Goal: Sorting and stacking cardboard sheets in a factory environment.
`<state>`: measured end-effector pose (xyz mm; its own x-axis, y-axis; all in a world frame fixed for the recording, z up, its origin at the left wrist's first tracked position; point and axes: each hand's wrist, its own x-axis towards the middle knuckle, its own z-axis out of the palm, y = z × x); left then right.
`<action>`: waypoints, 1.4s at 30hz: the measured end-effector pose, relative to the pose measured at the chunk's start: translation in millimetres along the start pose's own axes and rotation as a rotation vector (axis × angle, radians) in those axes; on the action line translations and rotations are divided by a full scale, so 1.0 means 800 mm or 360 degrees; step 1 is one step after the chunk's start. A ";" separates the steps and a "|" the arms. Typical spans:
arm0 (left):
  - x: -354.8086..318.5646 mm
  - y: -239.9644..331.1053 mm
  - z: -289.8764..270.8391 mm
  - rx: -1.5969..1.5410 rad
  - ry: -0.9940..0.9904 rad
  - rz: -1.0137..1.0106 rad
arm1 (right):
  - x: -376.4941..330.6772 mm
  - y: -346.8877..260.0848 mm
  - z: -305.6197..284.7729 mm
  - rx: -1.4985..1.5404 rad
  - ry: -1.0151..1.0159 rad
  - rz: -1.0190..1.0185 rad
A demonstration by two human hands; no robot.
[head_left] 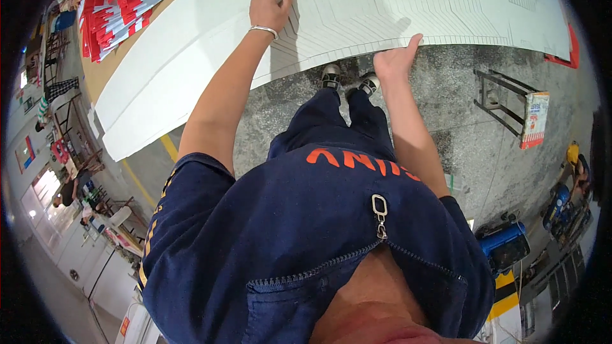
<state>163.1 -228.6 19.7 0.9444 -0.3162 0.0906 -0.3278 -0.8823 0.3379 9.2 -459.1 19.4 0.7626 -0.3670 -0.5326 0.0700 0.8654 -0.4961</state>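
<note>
A large stack of white die-cut card sheets (357,6) is seen from above, lying flat on a low surface; this stack is taken as the landmark for all else. The left hand (270,7) is laid palm-down on top of the stack, a little in from its near edge, fingers spread and slightly curled, pressed flat on the top sheet; nothing is pinched. A silver bangle (264,29) is worn at that wrist. The right hand (396,58) is placed at the stack's near edge, thumb up over the top sheet, remaining fingers apparently hooked under the rim — whether 1 sheet or several are caught can't be told.

Just below the near edge, two black-and-white shoes (349,80) are seen on the grey concrete floor (459,146), toes close to the stack. To the left of the stack, a heap of red-and-white printed sheets (121,6) is spread on a brown board. To the right and below, a small dark metal stand (503,99) w/ a printed carton leaning on it is set well apart. A blue machine (505,245) is further off, lower right.

Progress, as judged: the stack looks nearly squared, edges approx. aligned; the top sheet is not yet lifted clear, so most of the handling seems left.
</note>
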 end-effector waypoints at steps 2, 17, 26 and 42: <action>-0.001 -0.007 -0.006 -0.0096 0.0049 -0.0005 | -0.010 -0.005 0.016 0.0064 0.0105 0.0058; -0.014 -0.047 -0.028 -0.0129 -0.0019 -0.0103 | -0.044 0.071 0.000 -0.3304 -0.1147 -0.0194; -0.026 -0.020 -0.035 0.0061 -0.0074 0.0002 | -0.059 0.114 0.036 -0.3376 -0.1558 0.0280; -0.107 0.105 -0.015 0.0281 0.0417 -0.0187 | 0.027 -0.361 -0.446 -0.0653 0.0705 0.0254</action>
<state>54.7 -271.7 51.7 0.9432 -0.1285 0.3064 -0.1943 -0.9614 0.1950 -224.4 -838.7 -93.5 0.3980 -0.4270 -0.8120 -0.3427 0.7518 -0.5633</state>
